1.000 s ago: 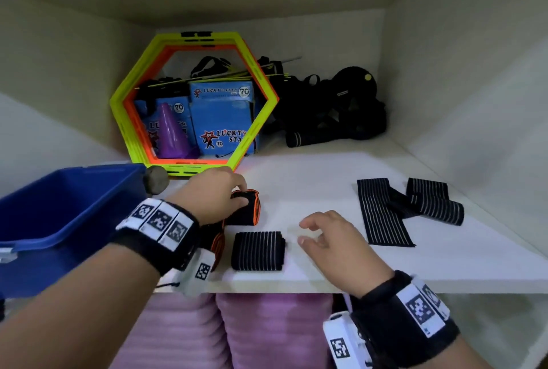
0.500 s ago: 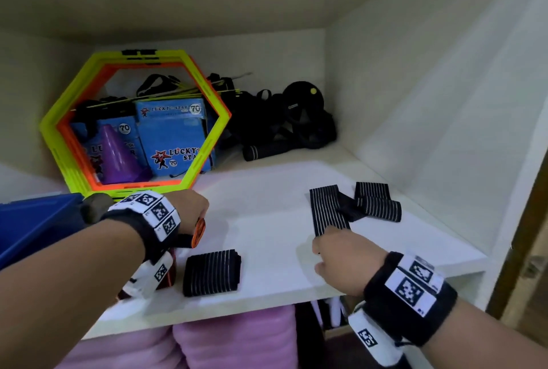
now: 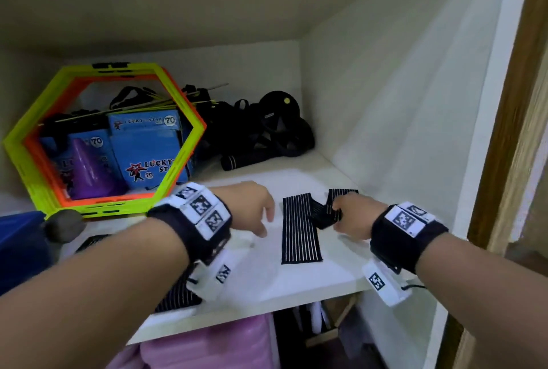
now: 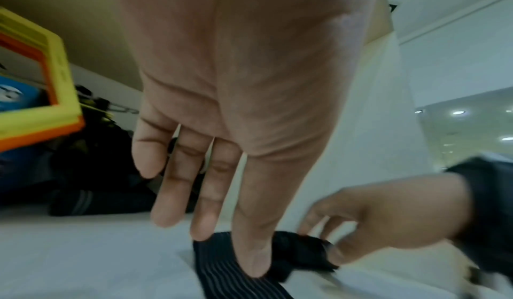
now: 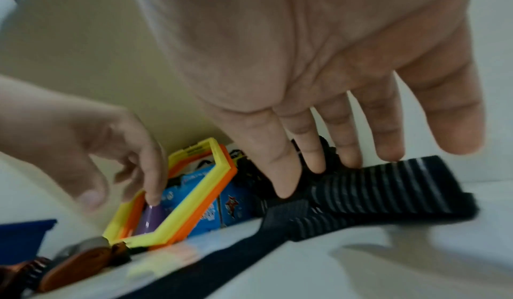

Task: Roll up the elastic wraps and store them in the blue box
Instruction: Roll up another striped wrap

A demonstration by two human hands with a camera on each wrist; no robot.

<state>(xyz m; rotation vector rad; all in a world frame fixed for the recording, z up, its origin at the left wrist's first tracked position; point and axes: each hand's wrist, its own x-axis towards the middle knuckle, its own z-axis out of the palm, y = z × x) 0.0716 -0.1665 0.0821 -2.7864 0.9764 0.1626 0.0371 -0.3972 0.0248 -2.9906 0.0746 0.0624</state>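
A black striped elastic wrap (image 3: 301,238) lies unrolled on the white shelf (image 3: 296,282), its far end folded over to the right. My right hand (image 3: 338,220) comes down on that folded part (image 5: 388,194), fingers fairly straight and their tips touching it. My left hand (image 3: 262,226) hovers by the wrap's left edge with straight fingers and holds nothing. In the left wrist view its thumb hangs over the wrap (image 4: 230,282). A rolled wrap (image 3: 175,294) lies half hidden under my left forearm. The blue box (image 3: 17,247) shows at the far left.
Yellow and orange hexagon frames (image 3: 29,167) lean at the back left, with blue cartons (image 3: 148,155) and a purple cone (image 3: 89,173) behind them. Black straps and gear (image 3: 267,137) fill the back corner. The cupboard wall (image 3: 385,131) stands close on the right. Pink bundles (image 3: 207,345) sit below.
My left hand let go of the orange-edged roll and moved right to the flat wrap. My right hand reached forward onto its folded end. The view swung right.
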